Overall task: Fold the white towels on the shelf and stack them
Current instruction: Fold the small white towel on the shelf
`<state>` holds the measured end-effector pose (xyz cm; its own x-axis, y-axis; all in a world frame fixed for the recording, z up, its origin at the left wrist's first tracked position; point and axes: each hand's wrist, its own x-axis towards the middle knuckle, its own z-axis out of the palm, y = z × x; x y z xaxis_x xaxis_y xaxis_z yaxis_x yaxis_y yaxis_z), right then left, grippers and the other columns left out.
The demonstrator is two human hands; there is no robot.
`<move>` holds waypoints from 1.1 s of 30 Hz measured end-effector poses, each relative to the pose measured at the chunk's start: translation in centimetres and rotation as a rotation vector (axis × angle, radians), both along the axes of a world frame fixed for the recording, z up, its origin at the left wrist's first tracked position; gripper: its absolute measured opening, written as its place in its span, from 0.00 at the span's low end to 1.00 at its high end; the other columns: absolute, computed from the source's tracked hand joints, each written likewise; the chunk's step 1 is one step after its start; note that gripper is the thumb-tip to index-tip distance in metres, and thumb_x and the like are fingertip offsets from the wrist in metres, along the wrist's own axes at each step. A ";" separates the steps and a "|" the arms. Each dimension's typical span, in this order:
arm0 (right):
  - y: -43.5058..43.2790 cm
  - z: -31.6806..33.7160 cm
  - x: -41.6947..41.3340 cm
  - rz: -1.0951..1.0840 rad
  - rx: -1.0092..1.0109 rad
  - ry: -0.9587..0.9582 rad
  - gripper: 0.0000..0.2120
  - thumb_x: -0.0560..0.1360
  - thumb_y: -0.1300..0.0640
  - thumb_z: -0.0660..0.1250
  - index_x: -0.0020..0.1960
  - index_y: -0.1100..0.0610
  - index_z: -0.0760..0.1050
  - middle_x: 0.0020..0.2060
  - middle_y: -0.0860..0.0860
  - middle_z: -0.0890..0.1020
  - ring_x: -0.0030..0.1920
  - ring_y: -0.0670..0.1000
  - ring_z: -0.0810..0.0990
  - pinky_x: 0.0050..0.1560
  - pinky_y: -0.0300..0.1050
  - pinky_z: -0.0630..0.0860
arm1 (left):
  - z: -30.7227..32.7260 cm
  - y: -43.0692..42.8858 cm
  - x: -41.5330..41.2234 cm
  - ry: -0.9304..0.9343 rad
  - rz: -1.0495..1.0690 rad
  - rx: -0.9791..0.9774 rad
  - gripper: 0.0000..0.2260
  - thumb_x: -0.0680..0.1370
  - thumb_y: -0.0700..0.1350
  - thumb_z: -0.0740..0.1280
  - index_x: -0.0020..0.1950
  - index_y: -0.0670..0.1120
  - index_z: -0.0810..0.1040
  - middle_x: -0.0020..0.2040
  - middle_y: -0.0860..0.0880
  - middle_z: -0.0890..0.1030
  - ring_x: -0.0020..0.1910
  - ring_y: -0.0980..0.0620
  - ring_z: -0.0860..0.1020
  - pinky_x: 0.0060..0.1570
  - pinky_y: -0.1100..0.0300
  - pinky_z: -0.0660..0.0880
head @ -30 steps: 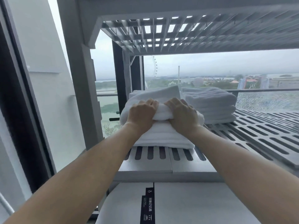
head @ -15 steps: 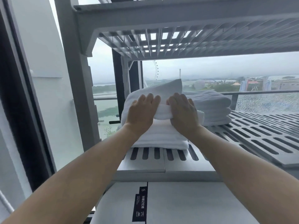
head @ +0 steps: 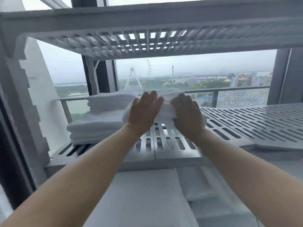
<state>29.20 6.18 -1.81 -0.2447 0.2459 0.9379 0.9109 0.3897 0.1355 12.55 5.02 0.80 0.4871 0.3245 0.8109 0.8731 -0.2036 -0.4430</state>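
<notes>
Whole frame motion-smeared. Towel [head: 165,110] between your left hand [head: 144,112] and right hand [head: 186,115]: mostly hidden behind them, top edge blurred into skyline. Left thumb and palm out of sight; grip unreadable. Both forearms cut by bottom edge. Stack [head: 98,118] at left: layer count unclear. White bundles [head: 205,190] at lower right: too blurred to identify.

I count two hands, the left hand [head: 142,112] and the right hand [head: 186,115]; one towel [head: 165,110] between them; one stack [head: 98,122] of folded towels just beside it, its layers too blurred for me to number; two slatted shelves, a lower shelf [head: 246,122] and an upper shelf [head: 147,40]; two bare forearms [head: 91,169] in front; one Ferris wheel [head: 148,69] outside the glass; one railing [head: 229,88] across the view.
</notes>
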 end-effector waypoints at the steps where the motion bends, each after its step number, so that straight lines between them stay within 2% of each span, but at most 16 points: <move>1: -0.2 -0.3 1.7 -0.005 0.001 -0.012 0.22 0.57 0.67 0.69 0.50 0.59 0.70 0.49 0.55 0.71 0.47 0.55 0.68 0.40 0.50 0.75 | -0.3 -0.1 1.6 -0.001 -0.015 -0.005 0.25 0.58 0.34 0.75 0.49 0.45 0.69 0.47 0.45 0.76 0.43 0.45 0.76 0.34 0.54 0.76; 5: -1.2 -1.6 8.4 -0.109 -0.054 -0.074 0.27 0.55 0.64 0.73 0.53 0.57 0.70 0.49 0.55 0.78 0.51 0.55 0.68 0.43 0.49 0.76 | -2.0 0.1 8.1 -0.007 -0.067 0.011 0.27 0.56 0.35 0.76 0.50 0.45 0.69 0.47 0.45 0.74 0.44 0.46 0.72 0.33 0.56 0.73; 8: -2.2 -2.3 13.7 -0.157 -0.115 -0.120 0.27 0.56 0.62 0.73 0.54 0.57 0.71 0.48 0.54 0.79 0.49 0.56 0.75 0.42 0.48 0.75 | -2.8 0.4 13.0 -0.020 -0.128 -0.013 0.29 0.55 0.32 0.74 0.51 0.45 0.68 0.47 0.45 0.73 0.44 0.46 0.68 0.32 0.57 0.72; 12: -2.8 -2.8 19.6 -0.160 -0.154 -0.110 0.24 0.60 0.62 0.66 0.56 0.57 0.68 0.49 0.54 0.78 0.47 0.58 0.77 0.41 0.49 0.73 | -3.0 0.6 19.0 -0.007 -0.166 -0.046 0.28 0.54 0.32 0.74 0.50 0.44 0.69 0.46 0.45 0.75 0.43 0.45 0.74 0.33 0.55 0.72; 16: -1.9 -3.6 23.8 -0.234 -0.202 -0.102 0.24 0.61 0.64 0.63 0.58 0.58 0.73 0.53 0.53 0.79 0.51 0.57 0.78 0.43 0.49 0.73 | -3.9 2.3 23.6 -0.004 -0.168 -0.060 0.23 0.57 0.33 0.72 0.49 0.44 0.71 0.47 0.45 0.75 0.42 0.44 0.75 0.34 0.55 0.72; 19: -0.4 -5.2 26.6 -0.190 -0.333 -0.069 0.26 0.59 0.66 0.69 0.58 0.59 0.76 0.55 0.55 0.80 0.53 0.59 0.79 0.47 0.53 0.77 | -6.3 4.8 26.6 0.025 -0.171 -0.219 0.24 0.59 0.38 0.73 0.52 0.44 0.70 0.48 0.45 0.79 0.41 0.44 0.79 0.30 0.55 0.74; 21: 0.7 -5.7 28.3 -0.131 -0.476 0.009 0.26 0.63 0.66 0.69 0.62 0.58 0.74 0.60 0.54 0.78 0.59 0.59 0.76 0.56 0.55 0.75 | -7.2 6.6 28.2 0.048 -0.164 -0.379 0.23 0.63 0.40 0.73 0.56 0.45 0.70 0.50 0.46 0.80 0.39 0.44 0.81 0.26 0.54 0.76; 23: 2.3 -5.6 30.0 -0.108 -0.604 0.040 0.27 0.69 0.65 0.65 0.68 0.55 0.69 0.66 0.52 0.73 0.67 0.56 0.69 0.65 0.52 0.68 | -6.9 8.5 29.6 0.055 -0.130 -0.490 0.22 0.72 0.41 0.68 0.65 0.47 0.68 0.59 0.48 0.77 0.48 0.44 0.81 0.36 0.50 0.78; 24: 3.1 -5.4 30.7 -0.121 -0.641 0.023 0.28 0.71 0.66 0.63 0.70 0.54 0.66 0.68 0.50 0.71 0.68 0.54 0.67 0.67 0.49 0.66 | -6.5 9.5 30.3 0.078 -0.129 -0.523 0.23 0.74 0.42 0.64 0.69 0.49 0.64 0.64 0.49 0.74 0.54 0.44 0.79 0.43 0.49 0.78; 26: 5.0 -5.0 32.1 -0.137 -0.677 -0.013 0.28 0.73 0.67 0.61 0.72 0.53 0.64 0.69 0.49 0.69 0.69 0.53 0.66 0.68 0.47 0.65 | -5.7 11.4 31.7 0.126 -0.126 -0.576 0.24 0.77 0.41 0.60 0.72 0.50 0.59 0.69 0.50 0.70 0.60 0.45 0.76 0.51 0.48 0.77; 29: 7.3 -4.8 34.0 -0.148 -0.753 -0.017 0.28 0.73 0.67 0.59 0.72 0.53 0.63 0.69 0.50 0.68 0.69 0.53 0.65 0.67 0.46 0.63 | -5.8 13.9 34.1 0.185 -0.109 -0.579 0.25 0.77 0.39 0.59 0.73 0.48 0.58 0.70 0.49 0.68 0.62 0.45 0.74 0.54 0.50 0.75; 33: 9.8 -5.3 35.8 -0.156 -0.766 0.034 0.28 0.72 0.64 0.62 0.71 0.53 0.63 0.69 0.51 0.67 0.70 0.54 0.63 0.68 0.47 0.64 | -6.5 17.3 36.5 0.148 -0.140 -0.637 0.25 0.74 0.38 0.61 0.70 0.47 0.61 0.66 0.47 0.71 0.60 0.43 0.75 0.54 0.47 0.75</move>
